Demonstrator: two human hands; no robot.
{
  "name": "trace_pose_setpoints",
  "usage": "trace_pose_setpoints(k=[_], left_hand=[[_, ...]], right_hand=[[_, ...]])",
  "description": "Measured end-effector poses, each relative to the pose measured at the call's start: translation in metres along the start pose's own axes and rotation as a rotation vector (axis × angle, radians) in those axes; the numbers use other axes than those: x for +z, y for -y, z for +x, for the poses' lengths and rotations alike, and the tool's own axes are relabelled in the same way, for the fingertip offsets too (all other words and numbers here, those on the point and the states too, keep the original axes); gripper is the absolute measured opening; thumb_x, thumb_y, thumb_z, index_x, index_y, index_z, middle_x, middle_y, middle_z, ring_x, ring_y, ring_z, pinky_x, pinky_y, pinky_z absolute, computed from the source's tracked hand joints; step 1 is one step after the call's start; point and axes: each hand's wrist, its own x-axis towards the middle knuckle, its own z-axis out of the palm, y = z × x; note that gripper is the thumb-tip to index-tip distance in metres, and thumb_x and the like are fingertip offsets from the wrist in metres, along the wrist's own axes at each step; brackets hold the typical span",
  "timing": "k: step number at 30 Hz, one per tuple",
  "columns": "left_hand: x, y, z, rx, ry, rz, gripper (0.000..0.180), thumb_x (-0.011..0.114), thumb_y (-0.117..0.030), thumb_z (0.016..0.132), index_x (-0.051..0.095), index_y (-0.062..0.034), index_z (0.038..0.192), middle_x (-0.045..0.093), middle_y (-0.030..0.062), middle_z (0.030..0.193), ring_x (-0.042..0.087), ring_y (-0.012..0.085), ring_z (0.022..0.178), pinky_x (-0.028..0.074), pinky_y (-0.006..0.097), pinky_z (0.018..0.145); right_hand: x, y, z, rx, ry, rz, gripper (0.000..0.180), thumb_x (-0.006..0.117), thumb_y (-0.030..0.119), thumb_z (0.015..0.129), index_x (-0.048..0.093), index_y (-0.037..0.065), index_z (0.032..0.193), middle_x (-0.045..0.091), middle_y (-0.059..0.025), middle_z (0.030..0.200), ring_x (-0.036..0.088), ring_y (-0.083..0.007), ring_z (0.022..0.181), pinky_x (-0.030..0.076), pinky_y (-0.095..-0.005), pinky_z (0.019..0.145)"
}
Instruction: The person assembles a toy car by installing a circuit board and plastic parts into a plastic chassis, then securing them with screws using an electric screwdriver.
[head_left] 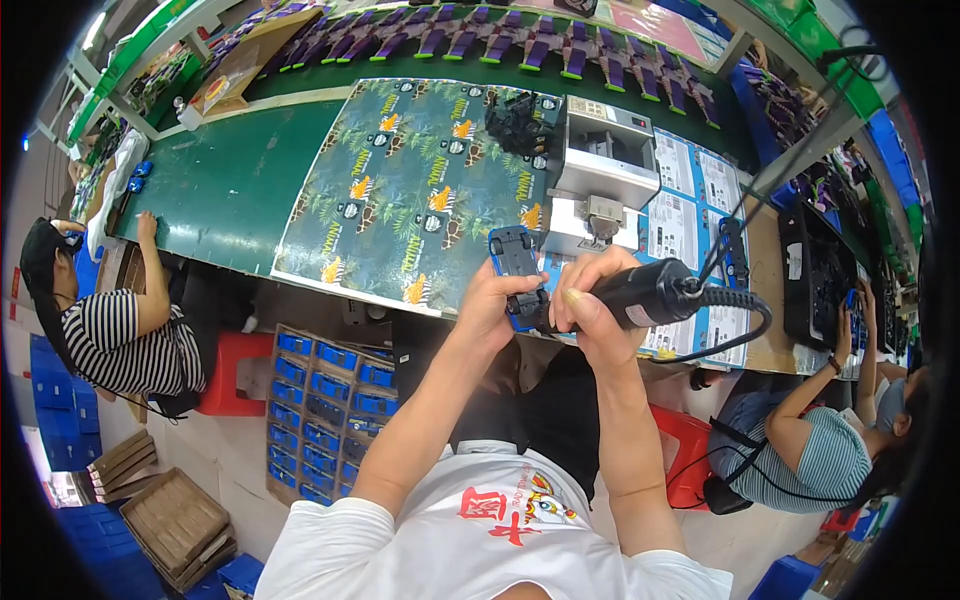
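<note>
Near the centre of the frame, the left hand is closed around a blue toy car, its black underside turned up, seemingly so that this face stays reachable and steady; the right hand is wrapped around a black power driver, held nearly level with its front end toward the car's lower end, though fingers hide whether the tip touches; the driver's coiled cord loops off to the right, probably clear of the work; just above the hands stands a metal dispenser, likely kept there for a short reach; a heap of black parts lies beside it on the patterned sheet; at lower left, a compartmented tray keeps blue pieces apart, perhaps against scuffing.
</note>
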Motion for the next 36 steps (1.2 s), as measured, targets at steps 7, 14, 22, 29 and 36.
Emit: trace_pose_setpoints(k=[7, 14, 22, 29, 36], left_hand=[[0.003, -0.005, 0.003, -0.105, 0.053, -0.122, 0.029, 0.065, -0.020, 0.092, 0.056, -0.0052, 0.114, 0.063, 0.0073, 0.098, 0.065, 0.0204, 0.086, 0.056, 0.038, 0.074], [-0.001, -0.054, 0.012, 0.755, 0.123, 1.004, 0.051, 0.059, -0.048, 0.092, 0.058, -0.0054, 0.121, 0.065, 0.0124, 0.103, 0.065, 0.0252, 0.090, 0.053, 0.038, 0.074], [-0.055, -0.151, 0.025, 0.987, 0.622, 2.342, 0.087, 0.066, -0.067, 0.071, 0.049, -0.0077, 0.132, 0.055, 0.0114, 0.114, 0.053, 0.0291, 0.112, 0.036, 0.050, 0.100], [-0.147, -0.265, -0.033, 0.991, -0.271, 2.596, 0.106, 0.072, -0.067, 0.066, 0.036, -0.0077, 0.146, 0.032, 0.0200, 0.150, 0.026, 0.0364, 0.142, 0.013, 0.059, 0.114], [-0.051, -0.093, -0.035, 1.311, 0.394, 1.820, 0.037, 0.076, -0.010, 0.072, 0.064, -0.0031, 0.106, 0.062, 0.0165, 0.116, 0.061, 0.0360, 0.106, 0.049, 0.045, 0.089]], right_hand=[[-0.002, 0.010, -0.002, 0.062, -0.028, 0.037, 0.021, 0.072, -0.001, 0.076, 0.056, 0.001, 0.090, 0.060, -0.0065, 0.071, 0.056, -0.0103, 0.057, 0.046, -0.0238, 0.053], [-0.044, 0.059, -0.010, -0.245, -0.014, -0.151, 0.033, 0.068, 0.031, 0.088, 0.050, 0.005, 0.096, 0.048, -0.0046, 0.068, 0.049, -0.0157, 0.055, 0.045, -0.0299, 0.049], [-0.122, 0.044, -0.036, -0.197, -0.361, -0.470, 0.016, 0.062, 0.008, 0.088, 0.051, 0.000, 0.096, 0.052, -0.0072, 0.067, 0.051, -0.0143, 0.055, 0.048, -0.0288, 0.058], [-0.138, 0.037, -0.032, -0.201, -0.422, -0.415, 0.011, 0.059, 0.005, 0.092, 0.052, 0.001, 0.101, 0.049, -0.0030, 0.066, 0.048, -0.0111, 0.055, 0.043, -0.0247, 0.056], [-0.147, 0.042, -0.052, -0.202, -0.546, -0.564, 0.016, 0.062, 0.002, 0.085, 0.054, 0.002, 0.099, 0.052, -0.0026, 0.064, 0.051, -0.0109, 0.054, 0.043, -0.0249, 0.056]])
